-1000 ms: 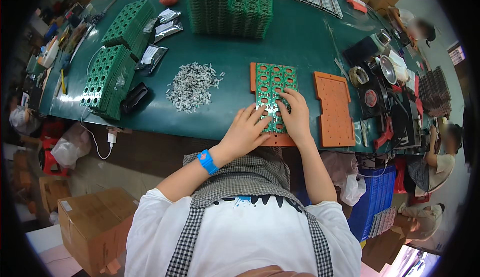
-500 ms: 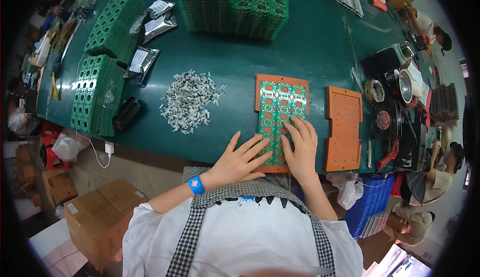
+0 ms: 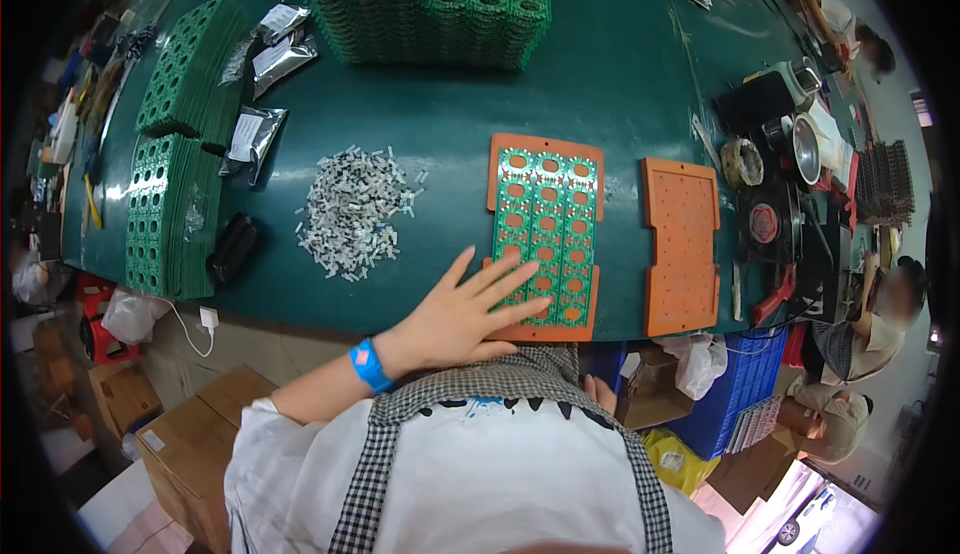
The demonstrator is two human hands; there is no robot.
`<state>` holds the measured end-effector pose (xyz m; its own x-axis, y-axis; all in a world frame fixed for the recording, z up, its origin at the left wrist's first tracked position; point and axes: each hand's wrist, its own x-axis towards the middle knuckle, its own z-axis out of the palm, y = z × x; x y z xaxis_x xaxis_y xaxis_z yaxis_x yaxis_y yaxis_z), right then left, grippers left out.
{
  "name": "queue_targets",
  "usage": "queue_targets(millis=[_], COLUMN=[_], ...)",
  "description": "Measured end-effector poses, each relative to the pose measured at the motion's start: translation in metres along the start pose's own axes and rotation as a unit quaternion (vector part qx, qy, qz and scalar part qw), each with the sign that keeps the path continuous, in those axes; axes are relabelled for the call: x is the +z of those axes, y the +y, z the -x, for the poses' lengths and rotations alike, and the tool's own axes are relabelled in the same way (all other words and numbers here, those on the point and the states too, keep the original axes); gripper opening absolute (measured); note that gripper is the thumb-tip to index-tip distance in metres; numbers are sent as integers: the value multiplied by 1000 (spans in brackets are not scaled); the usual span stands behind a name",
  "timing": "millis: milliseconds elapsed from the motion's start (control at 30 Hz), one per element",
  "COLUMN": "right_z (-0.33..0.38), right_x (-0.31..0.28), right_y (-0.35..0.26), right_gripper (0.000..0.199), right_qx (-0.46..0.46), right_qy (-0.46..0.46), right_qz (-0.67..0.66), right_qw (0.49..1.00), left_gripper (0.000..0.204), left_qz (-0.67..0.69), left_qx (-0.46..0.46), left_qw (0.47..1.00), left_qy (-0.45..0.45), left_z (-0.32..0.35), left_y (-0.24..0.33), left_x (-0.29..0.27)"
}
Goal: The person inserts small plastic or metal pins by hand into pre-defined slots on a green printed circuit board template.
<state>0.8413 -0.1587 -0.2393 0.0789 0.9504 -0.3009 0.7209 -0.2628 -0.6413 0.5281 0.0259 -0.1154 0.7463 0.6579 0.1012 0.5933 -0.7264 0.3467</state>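
A green circuit panel [image 3: 546,216] with round holes lies on an orange tray [image 3: 545,147] near the table's front edge. My left hand [image 3: 460,314], with a blue wristband, rests flat with fingers spread on the panel's near left corner. My right hand [image 3: 598,394] has dropped below the table edge; only a fingertip shows beside my checked collar. A heap of small silver parts [image 3: 352,211] lies left of the tray. A second orange tray [image 3: 682,244] lies bare to the right.
Stacks of green panels [image 3: 440,4] stand at the back and at the left [image 3: 168,216]. Silver foil bags [image 3: 262,104] lie between them. Tape rolls and tools [image 3: 775,164] crowd the right end. Another person [image 3: 880,314] sits at the right. Cardboard boxes [image 3: 180,444] stand on the floor.
My right hand has left the green panel and gone down below the table edge. My left hand stays flat on the panel's near corner. The view has tilted a little.
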Motion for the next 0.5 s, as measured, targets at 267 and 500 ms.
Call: queue_targets(millis=[267, 500], right_z=[-65, -147], right_x=[75, 71], right_y=[101, 78], right_gripper=[25, 24], right_qx=[253, 209], right_qy=[-41, -121], right_qz=[-104, -53], right_qw=[961, 969], left_gripper=[66, 64], left_qz=[11, 22], left_qx=[-106, -117], left_qw=[994, 991], left_qy=[2, -55], left_z=[-41, -39], left_y=[-33, -26], left_x=[6, 4])
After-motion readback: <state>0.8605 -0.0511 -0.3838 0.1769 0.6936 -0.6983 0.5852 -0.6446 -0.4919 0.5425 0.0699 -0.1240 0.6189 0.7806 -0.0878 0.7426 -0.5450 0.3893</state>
